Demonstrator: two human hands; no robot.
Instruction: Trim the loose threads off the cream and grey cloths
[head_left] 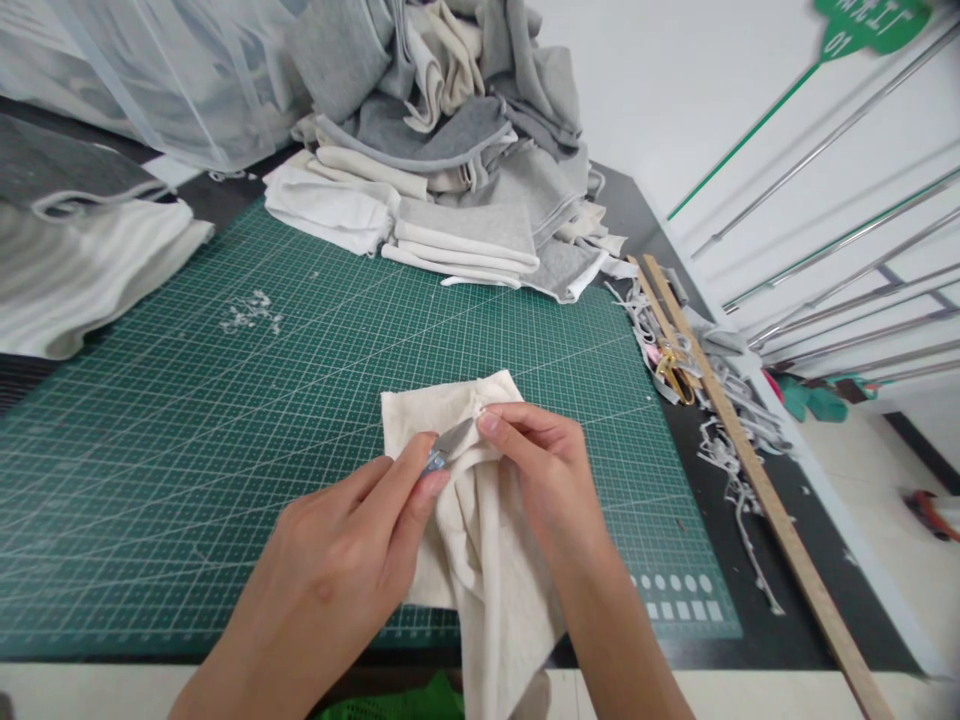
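Cream knit fabric (502,530) lies on the green cutting mat (315,330) and hangs over its front edge. With fingers closed, my left hand (352,540) grips small blue thread snips (436,460). Their metal blades point up and right, against the fabric's edge. My right hand (547,460) pinches that edge between thumb and forefinger, close to the blade tips. Part of the snips is hidden inside my left hand. Whether a thread sits between the blades is too small to tell.
Folded grey and white fabrics (465,230) are piled at the back. Striped fabric (82,265) lies at left, near white thread scraps (251,312). On the right are a wooden ruler (739,430), gold-handled scissors (677,378) and fabric trimmings (724,450). A clear plastic bag (202,80) stands behind.
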